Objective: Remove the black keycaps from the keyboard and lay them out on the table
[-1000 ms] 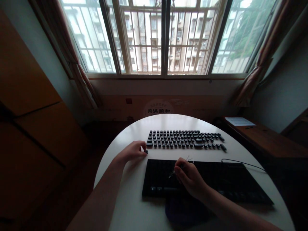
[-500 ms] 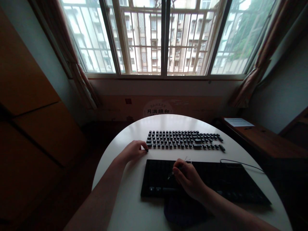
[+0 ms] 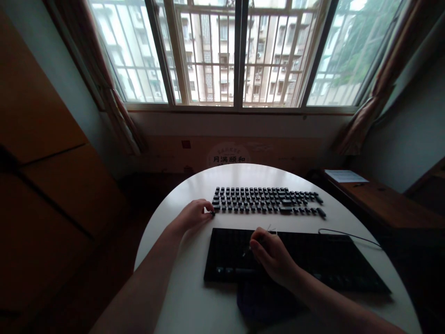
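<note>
My left hand (image 3: 195, 214) rests on the white round table (image 3: 163, 260), its fingertips pinching a small black keycap (image 3: 213, 214) at the left end of several rows of loose keycaps (image 3: 253, 202). Over the black keyboard (image 3: 323, 257) is my right hand (image 3: 273, 254), fingers closed around a wire keycap puller (image 3: 246, 252). Thin wire ends stick out on both sides of that fist. A few keys still show along the keyboard's lower left edge. My right hand and forearm hide part of the keyboard's middle.
A cable (image 3: 347, 233) runs from the keyboard's back toward the table's right edge. Below the keyboard lies a dark purple object (image 3: 260, 304), partly hidden. To the right, a brown wooden desk (image 3: 375, 204) carries a sheet of paper (image 3: 346, 176). A barred window is behind.
The view has shifted slightly. My left hand stays by the end of the keycap rows with the keycap, and my right hand keeps its hold on the keycap puller.
</note>
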Tool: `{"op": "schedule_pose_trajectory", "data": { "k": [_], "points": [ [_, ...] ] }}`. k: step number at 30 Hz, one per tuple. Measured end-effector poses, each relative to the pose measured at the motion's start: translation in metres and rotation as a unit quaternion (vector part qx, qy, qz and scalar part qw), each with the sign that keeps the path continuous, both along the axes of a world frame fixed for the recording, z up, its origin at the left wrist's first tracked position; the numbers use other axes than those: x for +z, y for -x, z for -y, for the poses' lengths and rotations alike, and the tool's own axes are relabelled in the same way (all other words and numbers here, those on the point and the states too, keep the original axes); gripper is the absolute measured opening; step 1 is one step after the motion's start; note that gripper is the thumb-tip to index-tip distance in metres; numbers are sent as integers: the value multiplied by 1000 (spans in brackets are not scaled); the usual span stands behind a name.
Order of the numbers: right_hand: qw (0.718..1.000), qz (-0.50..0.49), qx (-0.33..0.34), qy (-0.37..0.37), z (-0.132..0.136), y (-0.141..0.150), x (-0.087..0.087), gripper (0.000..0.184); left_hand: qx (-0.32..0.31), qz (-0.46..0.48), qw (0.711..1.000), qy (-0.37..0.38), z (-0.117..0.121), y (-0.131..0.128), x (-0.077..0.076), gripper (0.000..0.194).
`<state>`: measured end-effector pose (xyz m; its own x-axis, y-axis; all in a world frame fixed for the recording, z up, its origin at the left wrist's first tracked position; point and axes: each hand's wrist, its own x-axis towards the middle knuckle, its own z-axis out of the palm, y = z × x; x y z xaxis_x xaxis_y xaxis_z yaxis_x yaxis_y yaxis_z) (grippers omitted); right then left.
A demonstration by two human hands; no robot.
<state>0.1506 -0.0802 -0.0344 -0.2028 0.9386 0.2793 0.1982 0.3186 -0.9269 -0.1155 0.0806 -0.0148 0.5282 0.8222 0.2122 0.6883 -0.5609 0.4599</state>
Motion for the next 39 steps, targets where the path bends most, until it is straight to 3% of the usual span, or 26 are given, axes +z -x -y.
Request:
{"op": "schedule_pose_trajectory", "data": {
  "k": [4, 8, 12, 16, 20, 30, 39],
  "points": [
    [1000, -9, -2, -1, -1, 0, -2, 30, -7, 16, 1000, 4, -1, 3, 3, 14],
    [1000, 6, -1, -10, 2, -3, 2, 28, 22, 54, 997, -44, 4, 3, 19, 13],
    [1000, -3, 13, -26, 10, 0, 11, 27, 55, 82, 990, -104, 22, -20, 28, 15],
    [994, -93, 38, 40, 16, 14, 13, 31, -30, 65, 993, -90, 48, -64, 17, 12],
    [989, -94, 81, 82, 16, 31, 10, 32, -60, 42, 995, -63, 63, -93, 0, 10],
    [992, 9, 89, 88, 6, 43, 2, 26, -60, -39, 997, -33, 60, -97, -9, 12],
    [979, 173, 110, 16, 14, 43, 19, 13, -62, -41, 997, -37, 60, -98, -13, 13]
  ]
}}
